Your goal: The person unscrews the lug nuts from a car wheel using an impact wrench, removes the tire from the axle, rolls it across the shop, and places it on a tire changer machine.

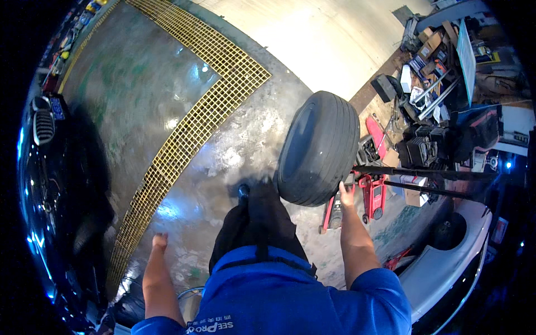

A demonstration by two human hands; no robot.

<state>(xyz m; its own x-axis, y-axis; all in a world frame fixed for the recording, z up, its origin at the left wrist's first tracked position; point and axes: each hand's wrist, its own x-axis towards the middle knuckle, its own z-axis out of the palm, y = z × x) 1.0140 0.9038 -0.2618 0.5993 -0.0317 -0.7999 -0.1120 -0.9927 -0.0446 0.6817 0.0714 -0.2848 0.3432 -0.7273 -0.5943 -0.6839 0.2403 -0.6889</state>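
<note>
A black car tire (329, 145), worn on its tread, stands tilted on the floor just ahead and to the right of my legs. My right hand (347, 196) is at the near right edge of its tread, with a finger stretched up against the rubber; the hand does not wrap round the tire. Off to the left, my left hand (160, 240) hangs low over the floor beside the grating, its fingers curled in and nothing visible in them.
A yellow floor grating (192, 131) bends across the floor on the left. A dark car (61, 201) stands at far left. Red floor jacks (373, 195) sit right of the tire, near boxes and parts (427, 78). A pale car fender (446, 268) lies at lower right.
</note>
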